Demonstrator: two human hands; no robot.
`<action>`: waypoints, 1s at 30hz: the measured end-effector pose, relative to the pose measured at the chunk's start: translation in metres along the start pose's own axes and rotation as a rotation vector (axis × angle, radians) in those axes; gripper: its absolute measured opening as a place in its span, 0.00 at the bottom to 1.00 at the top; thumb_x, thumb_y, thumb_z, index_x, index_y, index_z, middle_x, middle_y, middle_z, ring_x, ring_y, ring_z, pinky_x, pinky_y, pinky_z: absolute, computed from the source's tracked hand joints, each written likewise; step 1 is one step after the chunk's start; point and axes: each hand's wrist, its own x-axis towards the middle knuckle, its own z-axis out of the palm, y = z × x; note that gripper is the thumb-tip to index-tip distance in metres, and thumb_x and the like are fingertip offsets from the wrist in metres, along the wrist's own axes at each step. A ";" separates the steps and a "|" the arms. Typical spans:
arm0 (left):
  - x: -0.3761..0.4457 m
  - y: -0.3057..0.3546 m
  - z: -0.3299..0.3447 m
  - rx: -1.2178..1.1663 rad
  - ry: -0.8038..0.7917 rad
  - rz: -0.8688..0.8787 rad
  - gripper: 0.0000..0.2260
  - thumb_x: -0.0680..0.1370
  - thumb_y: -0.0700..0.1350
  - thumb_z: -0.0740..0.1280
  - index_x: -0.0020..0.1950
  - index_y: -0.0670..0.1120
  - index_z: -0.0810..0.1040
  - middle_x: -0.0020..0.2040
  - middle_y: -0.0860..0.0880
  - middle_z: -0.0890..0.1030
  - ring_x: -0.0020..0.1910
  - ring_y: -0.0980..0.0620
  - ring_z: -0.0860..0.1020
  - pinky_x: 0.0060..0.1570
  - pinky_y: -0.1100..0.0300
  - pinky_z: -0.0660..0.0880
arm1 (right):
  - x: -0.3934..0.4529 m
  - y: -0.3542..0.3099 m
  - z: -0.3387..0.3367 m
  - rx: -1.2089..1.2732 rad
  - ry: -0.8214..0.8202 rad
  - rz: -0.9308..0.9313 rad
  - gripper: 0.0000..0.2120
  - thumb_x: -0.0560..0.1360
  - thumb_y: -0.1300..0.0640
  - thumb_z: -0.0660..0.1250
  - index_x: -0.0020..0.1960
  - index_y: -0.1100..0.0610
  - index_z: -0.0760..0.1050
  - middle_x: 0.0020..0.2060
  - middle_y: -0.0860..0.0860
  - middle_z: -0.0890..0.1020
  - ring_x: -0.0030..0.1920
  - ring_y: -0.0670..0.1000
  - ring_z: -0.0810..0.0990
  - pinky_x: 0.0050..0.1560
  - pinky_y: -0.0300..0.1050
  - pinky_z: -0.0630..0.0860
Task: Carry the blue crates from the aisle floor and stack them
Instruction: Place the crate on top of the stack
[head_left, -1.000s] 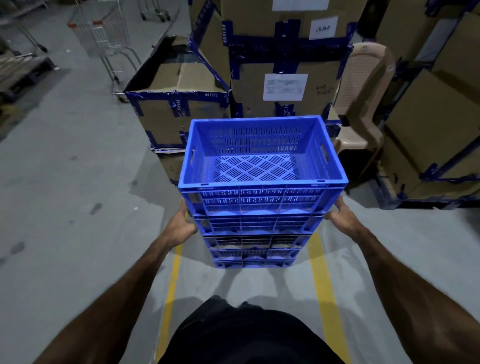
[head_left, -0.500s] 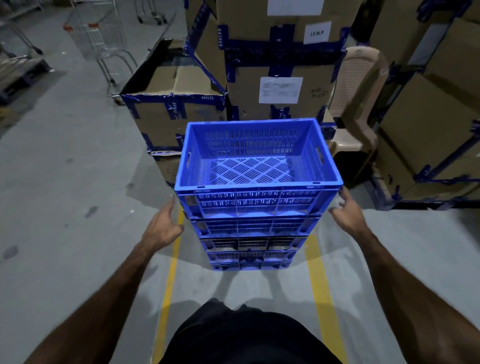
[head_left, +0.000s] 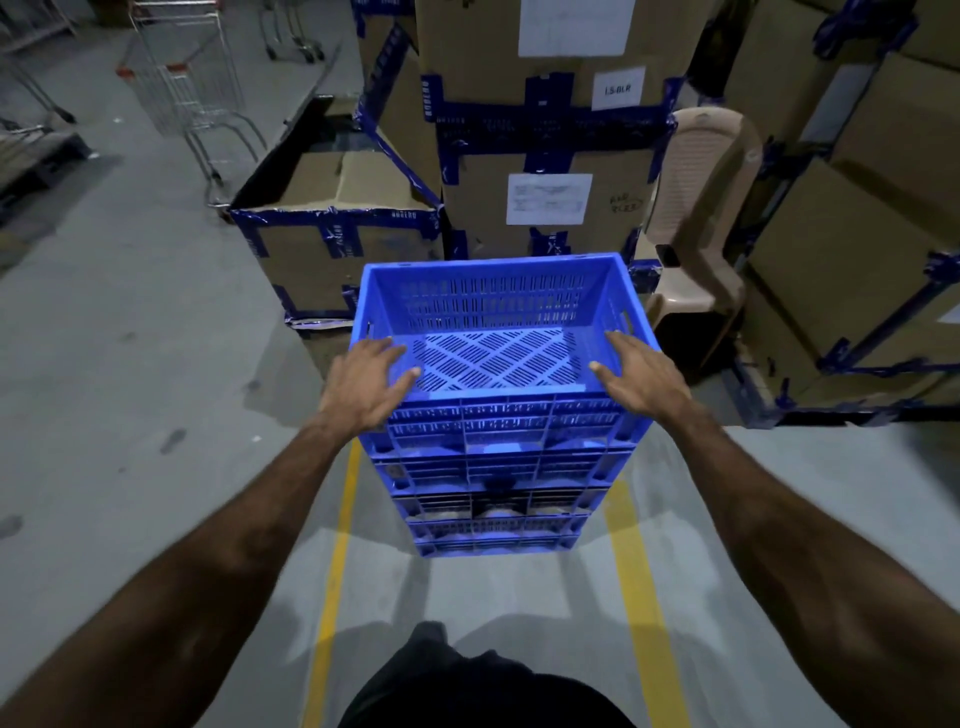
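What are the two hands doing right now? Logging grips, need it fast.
Left hand: open, fingers spread over the top blue crate's near-left corner, gripping nothing.
Right hand: open, fingers spread over its near-right corner, gripping nothing.

The grey concrete floor (head_left: 130, 364) carries two yellow lines (head_left: 631, 597); the stack of blue crates (head_left: 493, 483) stands between them. Behind it sit taped cardboard boxes (head_left: 332, 244), a beige plastic chair (head_left: 701, 218) and a wire trolley (head_left: 192, 88).

white label (head_left: 617, 89): "LS-BLR" | on stacked cardboard box (head_left: 550, 73) | other labels illegible
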 end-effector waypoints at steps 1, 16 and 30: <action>0.003 0.012 -0.002 0.058 -0.039 0.055 0.40 0.79 0.73 0.46 0.75 0.47 0.75 0.76 0.43 0.74 0.75 0.42 0.71 0.73 0.42 0.67 | 0.004 -0.004 0.003 -0.031 -0.043 -0.009 0.35 0.83 0.37 0.57 0.82 0.57 0.60 0.80 0.55 0.65 0.79 0.57 0.64 0.78 0.60 0.59; 0.024 0.020 0.020 0.042 -0.342 0.007 0.45 0.69 0.85 0.42 0.65 0.58 0.82 0.57 0.48 0.85 0.55 0.45 0.81 0.53 0.49 0.77 | 0.030 -0.002 0.015 -0.239 -0.233 -0.104 0.45 0.74 0.20 0.37 0.76 0.42 0.71 0.66 0.54 0.82 0.68 0.59 0.78 0.68 0.58 0.71; 0.027 0.020 0.028 0.091 -0.286 -0.021 0.44 0.69 0.85 0.43 0.62 0.60 0.82 0.60 0.52 0.85 0.59 0.45 0.81 0.54 0.50 0.76 | 0.032 0.003 0.025 -0.264 -0.153 -0.120 0.42 0.76 0.21 0.40 0.74 0.43 0.73 0.63 0.54 0.83 0.67 0.59 0.79 0.66 0.60 0.69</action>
